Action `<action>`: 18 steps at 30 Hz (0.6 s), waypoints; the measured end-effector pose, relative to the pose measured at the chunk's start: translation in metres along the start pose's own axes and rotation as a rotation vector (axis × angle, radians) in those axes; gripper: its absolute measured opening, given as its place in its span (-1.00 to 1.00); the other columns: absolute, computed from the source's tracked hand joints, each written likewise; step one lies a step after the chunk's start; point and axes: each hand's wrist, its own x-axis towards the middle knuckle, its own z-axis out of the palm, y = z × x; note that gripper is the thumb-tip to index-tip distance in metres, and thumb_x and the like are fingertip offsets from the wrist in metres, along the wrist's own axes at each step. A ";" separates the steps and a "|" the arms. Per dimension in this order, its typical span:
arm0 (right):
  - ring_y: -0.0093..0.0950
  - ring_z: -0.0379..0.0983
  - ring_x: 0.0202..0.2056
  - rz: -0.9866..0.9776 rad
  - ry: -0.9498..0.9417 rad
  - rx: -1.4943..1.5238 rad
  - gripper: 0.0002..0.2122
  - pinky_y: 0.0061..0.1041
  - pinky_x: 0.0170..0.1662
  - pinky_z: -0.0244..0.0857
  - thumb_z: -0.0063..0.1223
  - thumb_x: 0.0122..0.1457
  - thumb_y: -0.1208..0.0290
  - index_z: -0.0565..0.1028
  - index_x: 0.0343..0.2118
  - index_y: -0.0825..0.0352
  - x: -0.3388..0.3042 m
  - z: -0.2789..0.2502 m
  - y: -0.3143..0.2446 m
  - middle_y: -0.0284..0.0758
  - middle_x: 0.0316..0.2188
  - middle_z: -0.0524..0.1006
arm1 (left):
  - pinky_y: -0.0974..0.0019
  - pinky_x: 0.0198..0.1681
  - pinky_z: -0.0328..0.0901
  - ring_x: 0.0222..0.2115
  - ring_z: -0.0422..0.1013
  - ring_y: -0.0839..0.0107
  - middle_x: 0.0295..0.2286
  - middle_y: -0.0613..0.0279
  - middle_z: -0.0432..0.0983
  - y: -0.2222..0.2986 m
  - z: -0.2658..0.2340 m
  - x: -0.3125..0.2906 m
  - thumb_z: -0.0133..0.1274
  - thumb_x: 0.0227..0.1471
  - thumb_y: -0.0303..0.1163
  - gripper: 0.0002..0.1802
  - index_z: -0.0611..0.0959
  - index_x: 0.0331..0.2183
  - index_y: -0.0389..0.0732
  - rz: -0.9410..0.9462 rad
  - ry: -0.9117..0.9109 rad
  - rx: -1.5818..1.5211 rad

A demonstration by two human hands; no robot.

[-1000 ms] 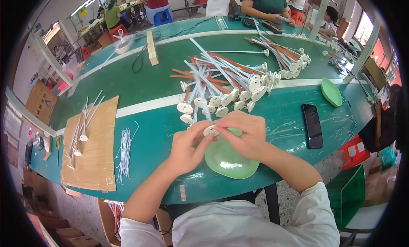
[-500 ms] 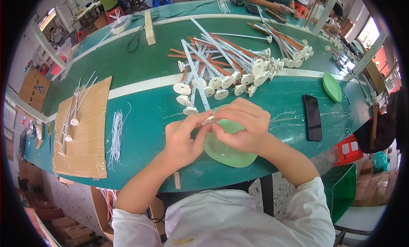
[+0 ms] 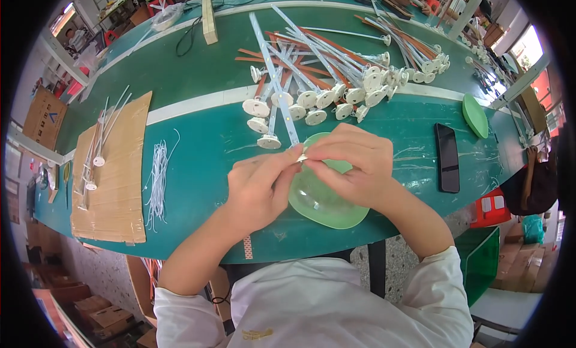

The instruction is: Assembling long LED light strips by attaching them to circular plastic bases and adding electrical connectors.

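Observation:
Over a pale green dish [image 3: 329, 207], my left hand [image 3: 255, 186] and my right hand [image 3: 354, 165] meet, both with fingers closed. Pinched between them is a small white end piece [image 3: 302, 158], mostly hidden by fingertips. A long white LED strip [image 3: 271, 72] with yellowish dots runs from my fingertips away across the table, lying over other strips. Just beyond is a heap of similar white and orange-brown strips with round white caps [image 3: 316, 117] on their near ends.
To the left are a bundle of thin white wires [image 3: 157, 180] and a cardboard sheet [image 3: 114, 192] bearing several strips. A black phone [image 3: 447, 159] and another green dish [image 3: 475, 115] sit at the right. A wooden block [image 3: 209, 24] lies farther back. Another person's hands [image 3: 414, 1] show at the far edge.
The view has tilted, so the table appears higher. My hands stay together at the strip's end; my fingers and the small white piece have turned slightly.

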 end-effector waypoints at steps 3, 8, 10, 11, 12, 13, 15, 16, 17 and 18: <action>-0.40 0.51 -0.51 -0.027 0.062 -0.084 -0.82 -0.54 -0.47 0.36 0.29 -0.17 0.66 0.61 -0.43 0.35 0.000 0.003 -0.005 -0.26 -0.46 0.62 | 0.38 -0.38 0.45 -0.41 0.61 0.29 -0.39 0.03 0.63 -0.001 -0.006 0.007 0.19 -0.13 -0.71 -0.62 0.59 -0.17 -0.33 0.072 0.007 0.079; -0.33 0.54 -0.48 0.002 -0.006 -0.095 -0.85 -0.48 -0.41 0.39 0.28 -0.09 0.57 0.61 -0.39 0.37 0.008 -0.007 0.000 -0.25 -0.45 0.62 | 0.30 -0.30 0.42 -0.37 0.57 0.15 -0.34 0.02 0.61 0.001 -0.005 0.017 0.03 0.05 -0.58 -0.65 0.55 -0.06 -0.26 -0.150 -0.147 -0.143; -0.31 0.55 -0.47 -0.029 -0.041 -0.222 -0.85 -0.45 -0.39 0.39 0.28 -0.06 0.51 0.61 -0.38 0.37 0.012 -0.017 -0.002 -0.24 -0.46 0.61 | 0.31 -0.30 0.42 -0.37 0.57 0.17 -0.34 0.00 0.61 -0.015 -0.009 0.012 0.02 0.08 -0.57 -0.67 0.54 -0.07 -0.27 -0.167 -0.122 -0.179; -0.27 0.54 -0.48 0.140 -0.140 -0.406 -0.84 -0.42 -0.39 0.39 0.27 -0.04 0.45 0.60 -0.39 0.39 0.012 -0.029 -0.004 -0.20 -0.48 0.60 | 0.31 -0.30 0.42 -0.37 0.58 0.19 -0.33 -0.01 0.60 -0.021 -0.009 0.010 0.00 0.10 -0.56 -0.69 0.54 -0.07 -0.27 -0.187 -0.097 -0.209; -0.23 0.53 -0.49 0.313 -0.238 -0.593 -0.82 -0.39 -0.39 0.38 0.25 -0.02 0.40 0.60 -0.39 0.40 0.010 -0.040 -0.005 -0.17 -0.51 0.58 | 0.31 -0.30 0.42 -0.36 0.58 0.24 -0.36 0.01 0.61 -0.023 -0.009 0.010 -0.04 0.15 -0.53 -0.73 0.53 -0.08 -0.27 -0.202 -0.047 -0.190; -0.23 0.53 -0.49 0.309 -0.241 -0.596 -0.82 -0.39 -0.39 0.38 0.25 -0.02 0.40 0.60 -0.39 0.40 0.003 -0.050 -0.001 -0.17 -0.51 0.58 | 0.31 -0.30 0.42 -0.36 0.58 0.24 -0.36 0.01 0.61 -0.025 -0.009 0.011 -0.04 0.15 -0.53 -0.73 0.53 -0.08 -0.27 -0.200 -0.041 -0.192; -0.17 0.49 -0.53 0.611 -0.615 -0.636 -0.80 -0.35 -0.40 0.36 0.20 -0.02 0.37 0.57 -0.42 0.44 -0.014 -0.060 0.011 -0.12 -0.58 0.54 | 0.31 -0.30 0.42 -0.36 0.58 0.28 -0.38 0.04 0.61 -0.029 -0.008 0.012 -0.05 0.18 -0.50 -0.75 0.53 -0.09 -0.27 -0.241 0.019 -0.236; -0.17 0.49 -0.53 0.612 -0.615 -0.644 -0.80 -0.35 -0.40 0.36 0.20 -0.02 0.37 0.57 -0.42 0.44 -0.019 -0.058 0.012 -0.12 -0.58 0.54 | 0.31 -0.30 0.42 -0.36 0.58 0.28 -0.38 0.04 0.61 -0.030 -0.007 0.013 -0.05 0.18 -0.50 -0.75 0.53 -0.09 -0.27 -0.237 0.022 -0.242; -0.14 0.46 -0.55 0.561 -0.555 -0.568 -0.83 -0.33 -0.41 0.35 0.18 -0.02 0.40 0.56 -0.45 0.44 -0.022 -0.052 0.011 -0.12 -0.61 0.51 | 0.32 -0.29 0.42 -0.36 0.58 0.29 -0.37 0.04 0.61 -0.031 -0.007 0.013 -0.05 0.18 -0.50 -0.75 0.53 -0.09 -0.27 -0.237 0.023 -0.259; -0.12 0.44 -0.57 0.514 -0.492 -0.492 -0.85 -0.31 -0.42 0.34 0.15 -0.02 0.44 0.55 -0.48 0.44 -0.026 -0.046 0.011 -0.12 -0.64 0.49 | 0.32 -0.29 0.42 -0.35 0.57 0.29 -0.37 0.04 0.61 -0.031 -0.005 0.015 -0.05 0.18 -0.49 -0.75 0.53 -0.09 -0.28 -0.235 0.020 -0.277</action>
